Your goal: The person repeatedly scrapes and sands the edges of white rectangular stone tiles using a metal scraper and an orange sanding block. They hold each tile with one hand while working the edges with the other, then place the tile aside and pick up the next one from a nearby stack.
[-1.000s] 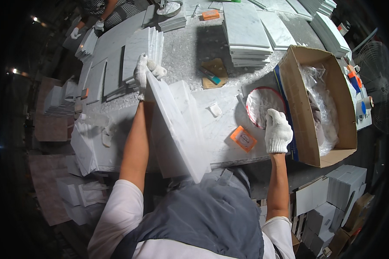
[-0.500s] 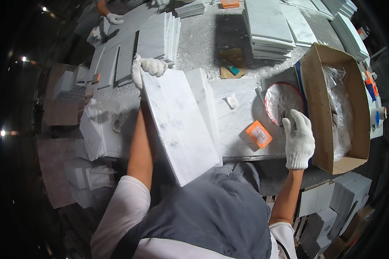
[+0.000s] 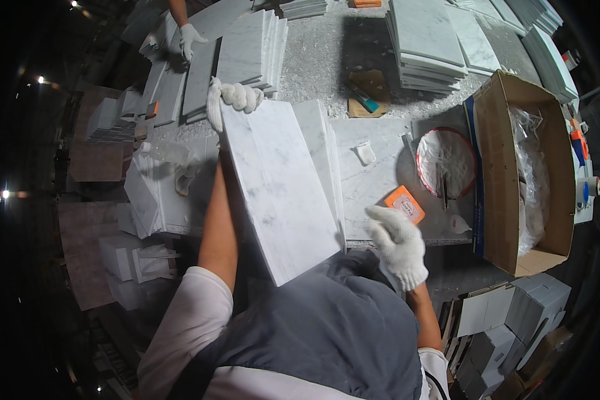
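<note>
My left hand (image 3: 233,101), in a white knit glove, grips the top edge of a white marble tile (image 3: 283,193). The tile tilts up in front of me, its grey-veined face showing and its lower corner close to my apron. Behind it, more marble tiles (image 3: 313,127) lean together. My gloved right hand (image 3: 400,247) hovers right of the tile, fingers loosely bent, with nothing visible in them. Just beyond its fingertips lies an orange block (image 3: 405,203) with a pale label. A red-rimmed bowl (image 3: 477,160), lined with clear plastic, holds a thin dark tool (image 3: 445,193).
An open cardboard box (image 3: 490,200) with clear plastic stands at the right. A teal-tipped brush (image 3: 367,103) lies on brown cardboard; a small white piece (image 3: 365,153) lies nearer. Tile stacks (image 3: 427,33) stand at the back. A co-worker's gloved hand (image 3: 191,41) touches tiles at far left.
My right hand has moved left from beside the bowl to near the orange block, its fingers now more bent. My left hand still holds the tile. The co-worker's hand has come down onto the tiles.
</note>
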{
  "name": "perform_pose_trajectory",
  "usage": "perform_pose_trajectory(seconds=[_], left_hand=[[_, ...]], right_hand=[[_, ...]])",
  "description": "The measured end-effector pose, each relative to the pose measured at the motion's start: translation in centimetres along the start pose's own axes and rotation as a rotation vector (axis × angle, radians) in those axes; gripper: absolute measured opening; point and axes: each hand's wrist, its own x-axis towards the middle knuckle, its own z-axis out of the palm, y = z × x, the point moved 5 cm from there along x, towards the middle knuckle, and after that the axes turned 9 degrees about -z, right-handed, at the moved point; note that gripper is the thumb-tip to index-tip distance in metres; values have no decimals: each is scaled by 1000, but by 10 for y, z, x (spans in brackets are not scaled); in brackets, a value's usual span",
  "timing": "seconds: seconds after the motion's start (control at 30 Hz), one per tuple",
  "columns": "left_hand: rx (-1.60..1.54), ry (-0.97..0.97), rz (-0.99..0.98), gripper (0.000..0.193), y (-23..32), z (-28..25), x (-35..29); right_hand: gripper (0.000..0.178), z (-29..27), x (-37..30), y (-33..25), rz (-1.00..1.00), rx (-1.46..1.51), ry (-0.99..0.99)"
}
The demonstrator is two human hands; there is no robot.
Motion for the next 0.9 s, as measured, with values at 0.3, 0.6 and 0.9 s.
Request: perform_pose_trajectory(seconds=[0.3, 0.6, 0.9], left_hand=[[66, -35, -38, 48, -1, 6, 9], [105, 237, -191, 49, -14, 12, 30], [-4, 526, -330, 38, -33, 48, 41]], right_hand=[[59, 42, 18, -34, -226, -130, -362], [80, 40, 43, -53, -538, -73, -409], [65, 35, 137, -123, -1185, -688, -118]])
